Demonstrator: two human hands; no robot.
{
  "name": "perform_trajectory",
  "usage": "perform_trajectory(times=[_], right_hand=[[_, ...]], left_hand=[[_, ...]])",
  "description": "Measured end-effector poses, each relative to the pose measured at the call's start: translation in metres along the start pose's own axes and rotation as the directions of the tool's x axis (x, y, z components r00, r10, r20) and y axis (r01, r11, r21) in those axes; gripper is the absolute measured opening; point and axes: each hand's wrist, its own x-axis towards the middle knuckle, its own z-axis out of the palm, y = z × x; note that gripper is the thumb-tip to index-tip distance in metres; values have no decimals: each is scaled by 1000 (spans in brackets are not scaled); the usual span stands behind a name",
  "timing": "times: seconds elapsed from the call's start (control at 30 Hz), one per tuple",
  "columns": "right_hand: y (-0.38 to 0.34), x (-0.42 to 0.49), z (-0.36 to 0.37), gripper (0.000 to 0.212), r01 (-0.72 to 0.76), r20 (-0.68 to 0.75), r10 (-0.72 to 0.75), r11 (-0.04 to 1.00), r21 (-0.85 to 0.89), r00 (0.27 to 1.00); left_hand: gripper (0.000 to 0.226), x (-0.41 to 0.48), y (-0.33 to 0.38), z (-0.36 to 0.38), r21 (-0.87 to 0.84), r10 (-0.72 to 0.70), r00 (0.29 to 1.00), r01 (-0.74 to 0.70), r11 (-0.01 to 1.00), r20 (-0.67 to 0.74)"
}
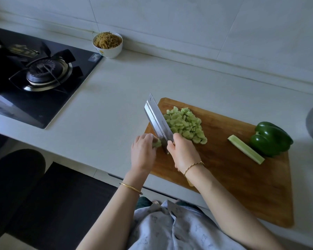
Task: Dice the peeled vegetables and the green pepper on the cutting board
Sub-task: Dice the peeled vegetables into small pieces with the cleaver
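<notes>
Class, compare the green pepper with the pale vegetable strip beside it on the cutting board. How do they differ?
The green pepper is dark, glossy and bulky; the vegetable strip is pale and slender. The pepper is whole; the strip is peeled and cut lengthwise. Both lie undiced on the cutting board.

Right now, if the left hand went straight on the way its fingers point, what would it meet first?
Probably the flat of the wide steel cleaver: the left hand grips a pale green peeled vegetable stub right beside it, and nothing else shows between them.
</notes>
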Motion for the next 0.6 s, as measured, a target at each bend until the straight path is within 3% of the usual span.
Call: perform_trajectory(times=[0.33, 0.6], right_hand=[[9, 3, -8, 32, 13, -69, -3, 991, 136, 998], [10, 0, -7, 29, 17, -17, -15, 993, 121, 1000]], left_hand=[[20, 0, 3, -4, 11, -40, 999, 40, 999, -10], [17, 1, 4, -3, 21, -49, 999, 50, 999, -16]])
